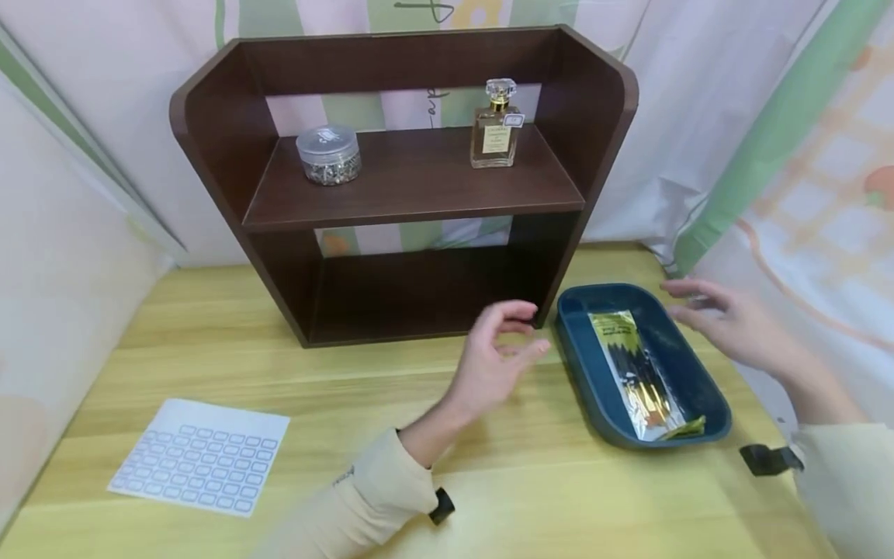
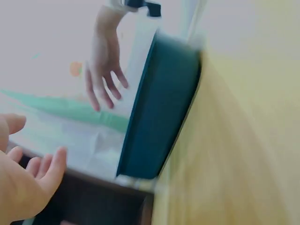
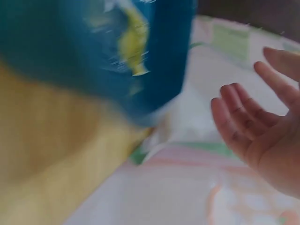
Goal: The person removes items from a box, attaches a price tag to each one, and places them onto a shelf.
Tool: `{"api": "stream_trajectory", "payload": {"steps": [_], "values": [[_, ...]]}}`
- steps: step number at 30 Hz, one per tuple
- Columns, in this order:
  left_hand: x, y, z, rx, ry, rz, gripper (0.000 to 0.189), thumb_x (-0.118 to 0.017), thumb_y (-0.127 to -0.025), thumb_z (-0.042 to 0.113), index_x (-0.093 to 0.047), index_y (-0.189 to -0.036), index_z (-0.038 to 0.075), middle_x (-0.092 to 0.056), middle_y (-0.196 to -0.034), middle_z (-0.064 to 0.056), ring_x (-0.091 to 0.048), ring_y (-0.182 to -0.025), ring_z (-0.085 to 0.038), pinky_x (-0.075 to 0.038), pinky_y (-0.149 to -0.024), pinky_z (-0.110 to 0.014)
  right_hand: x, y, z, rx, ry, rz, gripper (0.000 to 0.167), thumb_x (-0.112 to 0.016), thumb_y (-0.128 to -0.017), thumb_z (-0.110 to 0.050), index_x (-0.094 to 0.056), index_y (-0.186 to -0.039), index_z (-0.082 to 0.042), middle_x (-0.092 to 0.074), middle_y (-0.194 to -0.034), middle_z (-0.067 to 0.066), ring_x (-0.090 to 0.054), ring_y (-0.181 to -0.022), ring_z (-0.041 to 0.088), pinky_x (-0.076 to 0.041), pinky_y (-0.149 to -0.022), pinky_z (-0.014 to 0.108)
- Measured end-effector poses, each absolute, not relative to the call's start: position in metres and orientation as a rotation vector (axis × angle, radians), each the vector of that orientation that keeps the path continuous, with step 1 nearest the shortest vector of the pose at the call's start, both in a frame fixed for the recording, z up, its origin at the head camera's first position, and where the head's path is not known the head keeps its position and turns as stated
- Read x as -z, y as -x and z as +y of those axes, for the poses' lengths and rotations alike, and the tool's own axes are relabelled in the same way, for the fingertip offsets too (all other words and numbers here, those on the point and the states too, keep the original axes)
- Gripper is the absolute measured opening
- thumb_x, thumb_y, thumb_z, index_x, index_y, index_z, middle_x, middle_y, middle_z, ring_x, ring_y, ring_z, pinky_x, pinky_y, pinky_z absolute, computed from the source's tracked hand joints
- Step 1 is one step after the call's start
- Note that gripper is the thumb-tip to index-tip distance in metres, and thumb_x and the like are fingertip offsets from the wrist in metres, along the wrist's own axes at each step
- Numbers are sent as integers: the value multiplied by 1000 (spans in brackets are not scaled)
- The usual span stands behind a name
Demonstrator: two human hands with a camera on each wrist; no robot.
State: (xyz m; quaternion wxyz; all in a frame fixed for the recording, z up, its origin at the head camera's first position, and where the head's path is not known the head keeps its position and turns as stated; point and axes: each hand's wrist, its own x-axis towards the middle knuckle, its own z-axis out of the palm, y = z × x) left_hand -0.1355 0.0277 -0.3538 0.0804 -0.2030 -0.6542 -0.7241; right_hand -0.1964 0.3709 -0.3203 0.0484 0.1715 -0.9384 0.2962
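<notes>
A dark blue tray [image 1: 680, 349] lies on the table at the right, and in it is a clear and gold packet [image 1: 632, 373] of slim dark-handled items that look like brushes. Just left of the tray, my left hand [image 1: 492, 361] hovers with bent, relaxed fingers and holds nothing. My right hand [image 1: 733, 322] is beside the tray's far right rim, its fingers spread loosely and empty. In the left wrist view the tray's side [image 2: 161, 103] stands between both hands. The right wrist view has the right palm [image 3: 267, 126] facing the tray, apart from it.
A dark brown two-tier shelf [image 1: 412, 182] stands at the back. Its upper board carries a clear-lidded jar [image 1: 330, 155] and a perfume bottle [image 1: 494, 128] with a small tag. On the table's left lies a white sheet of labels [image 1: 202, 458]. Curtains [image 1: 789, 147] close in the sides.
</notes>
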Motion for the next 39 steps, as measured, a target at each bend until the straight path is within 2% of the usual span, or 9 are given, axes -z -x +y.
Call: {"api": "stream_trajectory", "payload": {"steps": [3, 7, 9, 14, 18, 21, 25, 33, 39], "values": [[358, 130, 42, 2327, 599, -2066, 42, -76, -89, 3, -62, -127, 10, -61, -122, 2, -63, -106, -15, -58, -79, -28, 339, 193, 384, -871, -538, -2911, 45, -67, -98, -16, -56, -140, -1, -61, -128, 27, -53, -90, -14, -48, -70, 18], [357, 131, 72, 2526, 589, -2145, 44, -75, -91, 5, -61, -131, 12, -60, -117, 7, -65, -98, -7, -59, -75, -27, 355, 197, 393, -931, -569, -2938, 49, -65, -98, -8, -48, -142, 7, -53, -131, 37, -54, -88, -13, -55, -68, 22], [357, 134, 90, 2639, 548, -2130, 43, -73, -92, 6, -60, -133, 9, -60, -115, 7, -65, -95, -4, -60, -75, -27, 360, 199, 397, -994, -544, -2970, 49, -61, -100, -6, -44, -144, 9, -55, -126, 40, -57, -87, -8, -58, -66, 26], [359, 143, 137, 2823, 299, -2125, 38, -69, -96, 9, -60, -133, 10, -59, -108, 3, -68, -92, -12, -60, -76, -30, 368, 202, 406, -1140, -434, -3060, 50, -55, -104, -12, -39, -148, 5, -59, -120, 39, -62, -88, 0, -59, -67, 32], [363, 156, 163, 2917, 25, -2137, 33, -69, -96, 12, -63, -128, 10, -63, -111, -2, -66, -104, -23, -60, -83, -39, 368, 204, 412, -1237, -364, -3095, 53, -56, -105, -20, -37, -151, -2, -57, -125, 38, -62, -92, 3, -59, -70, 35], [368, 164, 176, 3013, -148, -2056, 33, -67, -97, 11, -62, -129, 3, -64, -118, -10, -61, -115, -34, -57, -89, -49, 368, 206, 411, -1300, -332, -3112, 57, -57, -105, -23, -35, -154, -4, -55, -128, 39, -63, -95, 10, -59, -72, 37], [376, 174, 191, 3078, -324, -1953, 35, -65, -97, 8, -59, -130, -3, -60, -126, -22, -57, -118, -43, -52, -92, -59, 367, 207, 408, -1335, -307, -3124, 59, -57, -104, -25, -33, -155, -4, -53, -131, 39, -63, -97, 13, -60, -73, 37], [387, 186, 213, 3059, -528, -1964, 36, -69, -94, 7, -61, -128, 3, -61, -128, -15, -56, -117, -44, -47, -91, -70, 367, 207, 403, -1344, -296, -3128, 58, -56, -105, -23, -33, -154, -3, -51, -132, 40, -64, -102, 29, -60, -68, 41], [390, 187, 221, 3049, -578, -1986, 37, -69, -92, 4, -60, -127, 1, -60, -123, -24, -60, -112, -46, -50, -87, -67, 365, 205, 403, -1305, -261, -3135, 57, -54, -105, -18, -31, -154, 0, -58, -124, 36, -64, -90, 21, -60, -63, 40]]}}
